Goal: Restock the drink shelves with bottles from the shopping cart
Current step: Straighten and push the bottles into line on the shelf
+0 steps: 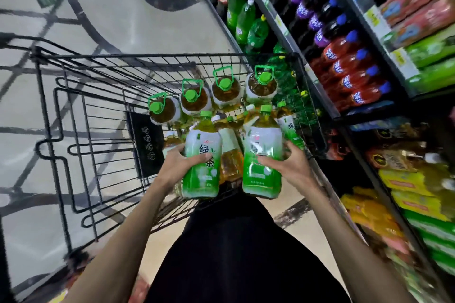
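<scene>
My left hand [181, 161] grips a green-tea bottle [202, 155] with a green cap and a white-to-green label. My right hand [290, 163] grips a second bottle of the same kind [263, 155]. Both bottles are upright, held just above the near end of the black wire shopping cart [81, 115]. Inside the cart stand several large tea jugs with green handled caps [225, 90], and smaller tea bottles [289, 125] lie beneath my hands. The drink shelves [317, 81] run along the right side of the cart.
The shelves hold green soda bottles [242, 17], dark cola bottles with blue caps [317, 12], red soda bottles [349, 76] and boxed packs [418, 15] higher up. Yellow and green packs [406, 194] fill the lower shelf at right. Patterned floor lies to the left.
</scene>
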